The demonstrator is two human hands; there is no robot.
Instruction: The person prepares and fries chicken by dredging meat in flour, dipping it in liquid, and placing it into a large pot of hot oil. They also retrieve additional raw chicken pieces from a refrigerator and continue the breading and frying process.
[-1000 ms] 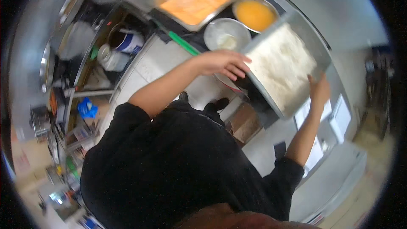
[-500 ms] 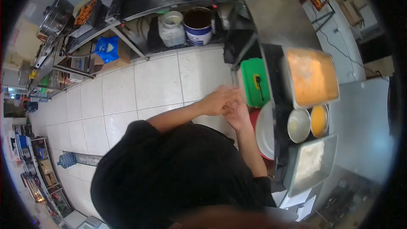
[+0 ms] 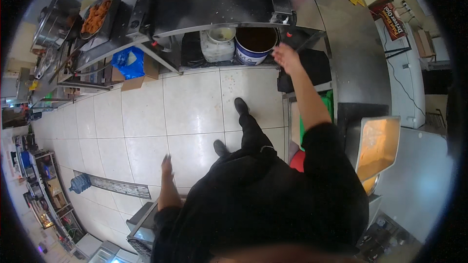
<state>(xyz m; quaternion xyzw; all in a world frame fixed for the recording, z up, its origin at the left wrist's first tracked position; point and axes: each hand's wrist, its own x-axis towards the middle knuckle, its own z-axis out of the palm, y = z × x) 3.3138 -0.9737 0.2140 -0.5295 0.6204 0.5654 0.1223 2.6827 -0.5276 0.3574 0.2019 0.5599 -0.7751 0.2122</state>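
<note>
My right hand [image 3: 287, 59] reaches forward at the end of an outstretched arm, fingers apart and loosely bent. In the picture it lies beside the rim of a white and blue bucket [image 3: 249, 58] with dark contents; whether it touches the bucket I cannot tell. A whitish tub [image 3: 217, 51] stands left of the bucket under the worktop. Low on my left side hangs my left hand [image 3: 166, 164] over the tiled floor, its fingers stretched out, slightly blurred, with nothing seen in them. Part of a green container [image 3: 329, 101] shows behind my right forearm.
A black metal worktop [image 3: 209, 7] runs across the front, with a tray of fried food [image 3: 97, 17] at its left. To the right, a deep metal tray [image 3: 380, 146] with orange contents sits on the counter. A blue bag [image 3: 128, 63] lies in a cardboard box beneath the worktop.
My hands, together near the green container before, have parted. The right has moved forward toward the bucket, the left back down to my side. My body has turned and shifted, uncovering my feet.
</note>
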